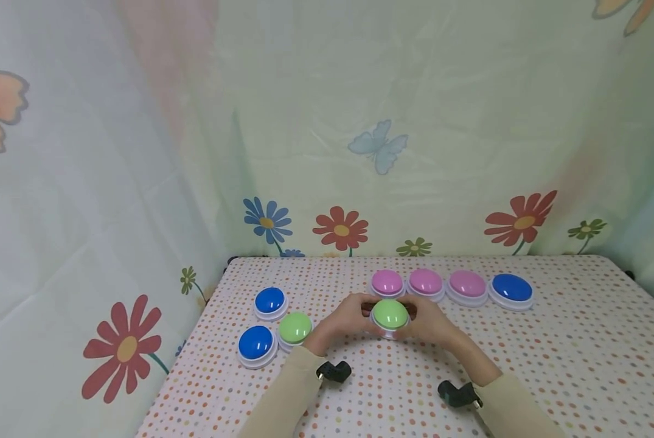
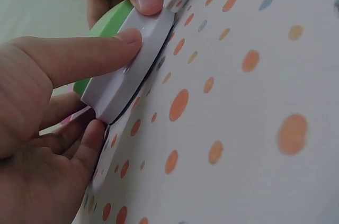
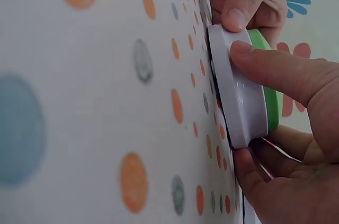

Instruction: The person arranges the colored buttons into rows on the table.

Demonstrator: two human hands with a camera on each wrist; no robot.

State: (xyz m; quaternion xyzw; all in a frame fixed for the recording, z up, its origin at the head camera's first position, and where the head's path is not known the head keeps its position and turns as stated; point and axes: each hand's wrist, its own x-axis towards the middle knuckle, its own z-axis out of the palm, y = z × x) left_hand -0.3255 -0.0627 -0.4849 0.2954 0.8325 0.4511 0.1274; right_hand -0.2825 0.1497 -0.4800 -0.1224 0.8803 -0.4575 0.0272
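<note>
A push button with a green dome (image 1: 389, 314) and a white round base (image 2: 130, 73) is held between both hands near the middle of the table. From the left, my left hand (image 1: 351, 316) grips it, thumb (image 2: 100, 57) on the base's side and other fingers curled behind. My right hand (image 1: 427, 319) grips the opposite side the same way, its thumb (image 3: 275, 70) on the white rim. The base sits very close to the cloth; whether it touches cannot be told. A pink button (image 1: 387, 282) stands just behind the held one.
Along the back, two more pink buttons (image 1: 426, 281) and a blue button (image 1: 511, 288) continue the row rightward. At left stand two blue buttons (image 1: 256, 343) and another green button (image 1: 295, 328), partly behind the left wrist. A dotted cloth (image 1: 578, 365) covers the table; a flowered curtain (image 1: 447, 152) hangs behind.
</note>
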